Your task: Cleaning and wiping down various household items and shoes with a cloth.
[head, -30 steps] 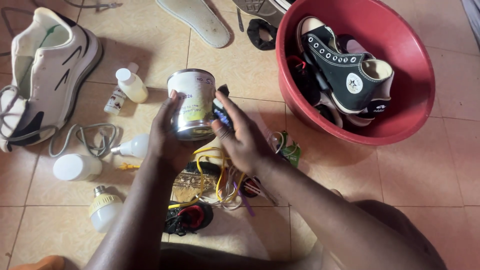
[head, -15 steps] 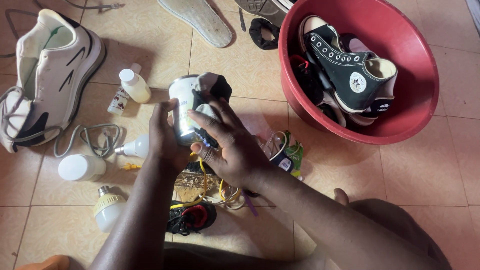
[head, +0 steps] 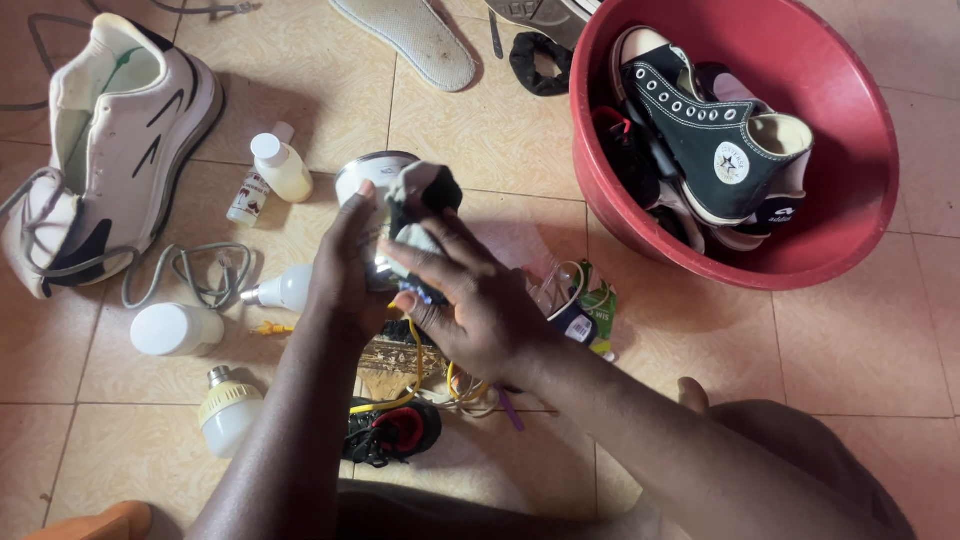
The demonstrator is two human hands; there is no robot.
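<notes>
A red plastic basin [head: 850, 240] holding black-and-white high-top canvas shoes [head: 715, 145] sits at upper right on a tan tiled floor [head: 850, 350], the largest thing in the head view. At upper left lies a white sneaker [head: 110, 130] with black stripes, its grey laces [head: 185, 275] trailing over the tiles, and a pale insole [head: 410, 40] rests near the top edge. At centre, above the floor, the left hand [head: 345, 275] grips a metal tin [head: 372, 185], its fingers wrapped around the left wall and the thumb near the rim. The tin is round and silvery, with a pale label; it is tilted, its top turned away from the camera. The right hand [head: 470, 305] presses a dark grey-and-black cloth [head: 420, 200] onto the tin's right side, fingers curled over the cloth's lower part while the bunched upper end rises past the tin's rim. Under the hands lie yellow cords [head: 420, 375] and a small black-and-red shoe [head: 390, 430]. To the left are a white jar [head: 175, 328], two white light bulbs [head: 228, 415], and a small cream bottle with a white cap [head: 280, 165].
</notes>
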